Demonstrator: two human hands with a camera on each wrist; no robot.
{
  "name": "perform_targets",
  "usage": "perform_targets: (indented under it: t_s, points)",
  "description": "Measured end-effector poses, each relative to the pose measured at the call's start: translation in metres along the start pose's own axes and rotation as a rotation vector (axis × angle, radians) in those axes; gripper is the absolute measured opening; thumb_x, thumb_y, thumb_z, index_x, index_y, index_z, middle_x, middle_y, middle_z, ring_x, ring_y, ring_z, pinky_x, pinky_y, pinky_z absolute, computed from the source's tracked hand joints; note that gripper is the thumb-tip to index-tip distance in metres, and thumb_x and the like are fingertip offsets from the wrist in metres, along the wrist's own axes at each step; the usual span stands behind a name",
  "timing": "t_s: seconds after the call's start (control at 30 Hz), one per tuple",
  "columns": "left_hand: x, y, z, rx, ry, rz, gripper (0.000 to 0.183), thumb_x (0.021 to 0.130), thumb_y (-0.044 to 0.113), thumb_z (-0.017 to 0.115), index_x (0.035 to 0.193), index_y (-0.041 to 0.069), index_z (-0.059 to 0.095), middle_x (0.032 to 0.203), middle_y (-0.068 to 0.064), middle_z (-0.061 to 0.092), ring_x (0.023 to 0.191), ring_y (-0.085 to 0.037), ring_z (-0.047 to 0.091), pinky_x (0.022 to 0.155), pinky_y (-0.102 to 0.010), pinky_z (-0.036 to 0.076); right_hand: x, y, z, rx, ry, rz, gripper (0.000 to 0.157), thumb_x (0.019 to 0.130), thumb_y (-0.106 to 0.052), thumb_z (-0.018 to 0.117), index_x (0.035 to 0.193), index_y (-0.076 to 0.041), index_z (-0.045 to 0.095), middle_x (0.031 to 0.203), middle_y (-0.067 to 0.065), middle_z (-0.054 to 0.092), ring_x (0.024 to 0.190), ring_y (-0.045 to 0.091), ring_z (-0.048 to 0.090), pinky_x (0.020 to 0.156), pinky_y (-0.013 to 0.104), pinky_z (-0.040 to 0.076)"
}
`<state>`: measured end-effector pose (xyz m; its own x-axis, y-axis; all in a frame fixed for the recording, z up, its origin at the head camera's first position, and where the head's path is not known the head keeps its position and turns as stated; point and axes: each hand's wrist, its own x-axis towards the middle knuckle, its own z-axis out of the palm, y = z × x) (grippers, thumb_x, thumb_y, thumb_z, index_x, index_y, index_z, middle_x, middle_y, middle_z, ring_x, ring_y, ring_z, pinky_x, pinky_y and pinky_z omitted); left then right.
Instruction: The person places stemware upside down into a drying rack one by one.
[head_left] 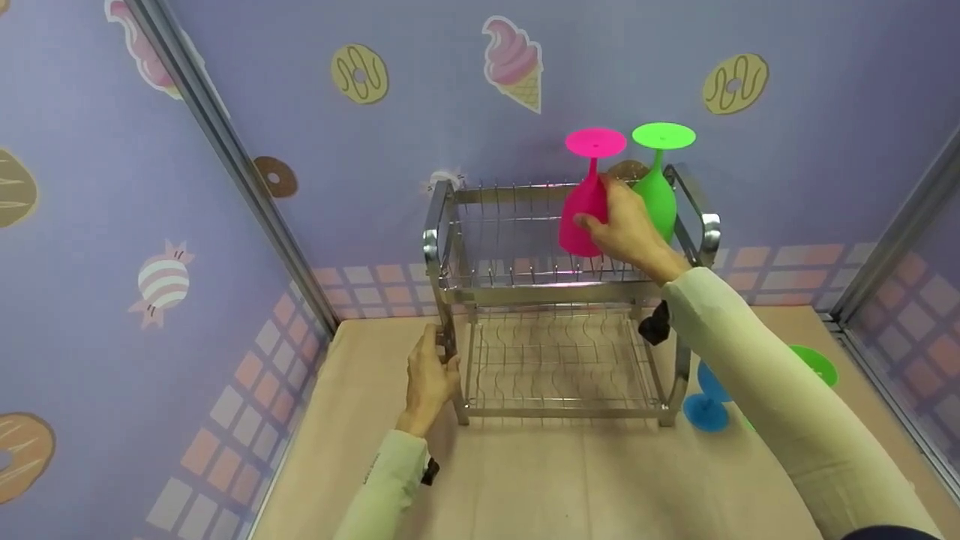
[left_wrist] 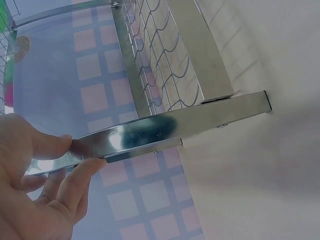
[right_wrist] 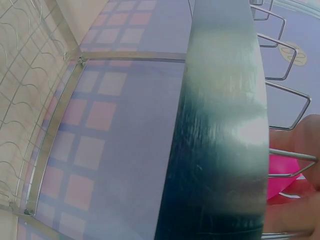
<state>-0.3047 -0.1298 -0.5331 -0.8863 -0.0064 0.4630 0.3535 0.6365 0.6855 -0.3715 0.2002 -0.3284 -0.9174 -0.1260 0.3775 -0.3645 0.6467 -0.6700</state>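
A two-tier metal dish rack (head_left: 559, 291) stands against the back wall. My right hand (head_left: 626, 227) grips a pink wine glass (head_left: 584, 217), which is upside down over the upper tier's right half with its foot on top. Just right of it, partly behind my hand, a green wine glass (head_left: 658, 191) stands upside down in the same tier. In the right wrist view, a bit of the pink glass (right_wrist: 282, 175) shows between my fingers behind the wires. My left hand (head_left: 429, 379) pinches the rack's left front post (left_wrist: 125, 137) between thumb and fingers.
On the table (head_left: 525, 480), right of the rack, lie a blue glass (head_left: 706, 412) and a green one (head_left: 816, 365), partly hidden by my right sleeve. The lower tier (head_left: 562, 412) is a wire shelf. Patterned walls with metal corner posts (head_left: 247, 176) enclose the table.
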Motion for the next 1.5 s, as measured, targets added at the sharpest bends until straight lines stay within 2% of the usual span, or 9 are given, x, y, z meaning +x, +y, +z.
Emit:
perform_targets:
  t_s: [0.33,0.53,0.7,0.9,1.13,1.33,1.5]
  points:
    - [0.001,0.0,0.002,-0.031,0.004,-0.006,0.052,0.086,-0.018,0.074,0.131,0.0,0.057,0.114,-0.022,0.069,0.097,-0.039,0.076,0.079,-0.04,0.069,-0.002,0.0,0.001,-0.059,-0.011,-0.005,0.059,0.103,-0.011,0.067,0.152,0.006,0.039,0.146,0.031,0.052,0.14,0.048,0.053,0.115,0.063,0.051]
    - [0.002,0.001,0.004,-0.034,-0.006,-0.006,0.051,0.087,-0.018,0.074,0.132,-0.001,0.056,0.115,-0.024,0.069,0.099,-0.041,0.075,0.079,-0.042,0.069,-0.003,0.0,-0.003,-0.088,0.03,-0.028,0.065,0.101,-0.011,0.07,0.153,0.01,0.039,0.144,0.032,0.053,0.137,0.047,0.054,0.114,0.061,0.052]
    - [0.003,0.0,0.005,-0.043,-0.006,-0.011,0.05,0.087,-0.017,0.074,0.131,0.001,0.057,0.115,-0.021,0.07,0.098,-0.038,0.075,0.079,-0.043,0.069,-0.008,-0.004,-0.012,-0.053,0.059,-0.033,0.065,0.101,-0.012,0.074,0.152,0.009,0.04,0.145,0.03,0.053,0.137,0.044,0.055,0.114,0.058,0.053]
    - [0.004,-0.001,0.003,-0.04,-0.008,-0.014,0.051,0.087,-0.017,0.074,0.132,0.001,0.056,0.117,-0.021,0.069,0.1,-0.039,0.075,0.079,-0.041,0.069,-0.022,-0.014,-0.028,-0.037,0.093,-0.091,0.067,0.101,-0.015,0.075,0.154,0.007,0.041,0.147,0.026,0.054,0.134,0.042,0.054,0.116,0.056,0.051]
    - [0.004,-0.001,0.002,-0.041,0.003,-0.01,0.051,0.085,-0.018,0.075,0.129,0.001,0.057,0.115,-0.021,0.07,0.1,-0.039,0.074,0.079,-0.043,0.069,-0.042,-0.017,-0.052,-0.011,0.117,-0.108,0.069,0.102,-0.017,0.074,0.158,0.003,0.04,0.157,0.024,0.048,0.149,0.043,0.046,0.125,0.058,0.041]
    - [0.002,-0.002,0.003,-0.052,-0.008,-0.021,0.051,0.086,-0.018,0.074,0.13,0.001,0.057,0.116,-0.021,0.07,0.1,-0.039,0.075,0.08,-0.043,0.069,-0.066,-0.011,-0.073,-0.025,0.163,-0.17,0.064,0.101,-0.013,0.074,0.155,0.004,0.044,0.154,0.025,0.051,0.148,0.045,0.049,0.122,0.061,0.043]
    - [0.001,-0.004,0.002,-0.045,-0.006,-0.009,0.05,0.087,-0.017,0.075,0.131,-0.002,0.057,0.115,-0.023,0.07,0.101,-0.041,0.074,0.08,-0.04,0.069,-0.088,0.008,-0.093,-0.064,0.209,-0.186,0.061,0.101,-0.013,0.076,0.153,0.003,0.048,0.153,0.025,0.053,0.146,0.043,0.051,0.122,0.056,0.044]
